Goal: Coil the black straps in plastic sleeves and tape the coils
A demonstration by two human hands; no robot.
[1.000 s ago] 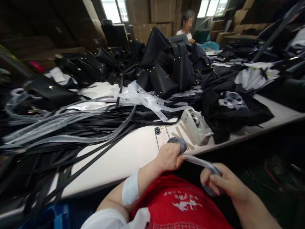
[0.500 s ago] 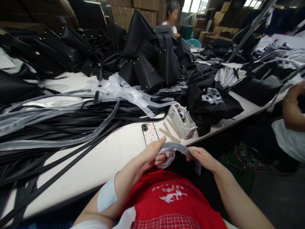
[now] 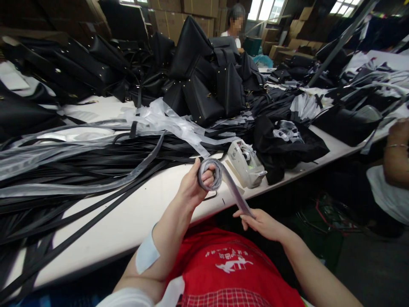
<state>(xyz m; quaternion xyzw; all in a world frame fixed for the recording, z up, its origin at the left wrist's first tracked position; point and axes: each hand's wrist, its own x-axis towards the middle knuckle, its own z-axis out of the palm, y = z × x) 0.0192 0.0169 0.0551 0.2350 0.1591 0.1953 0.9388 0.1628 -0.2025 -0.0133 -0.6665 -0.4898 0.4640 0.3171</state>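
A strap in translucent wrap, coiled into a ring (image 3: 219, 174), is in my left hand (image 3: 193, 185); its fingers are curled through the middle of the ring. From the coil the strap's loose tail (image 3: 235, 191) slants down to the right. My right hand (image 3: 260, 222) pinches the end of that tail between thumb and fingers, lower than the left and close to the red apron (image 3: 236, 262). The phone lying on the table is mostly hidden behind my left hand and the coil. Just beyond the coil stands a white tape dispenser (image 3: 246, 164).
Long black straps (image 3: 79, 168) cover the table's left side, with clear wrapped strips (image 3: 172, 123) on top. Black bags (image 3: 204, 94) are heaped behind. A black cloth bundle (image 3: 287, 145) lies right of the dispenser. One person sits at the right; another is at the back.
My left hand has risen with the coil, now a rounder ring turned toward me. My right hand has moved down and slightly left, drawing the tail out straight.
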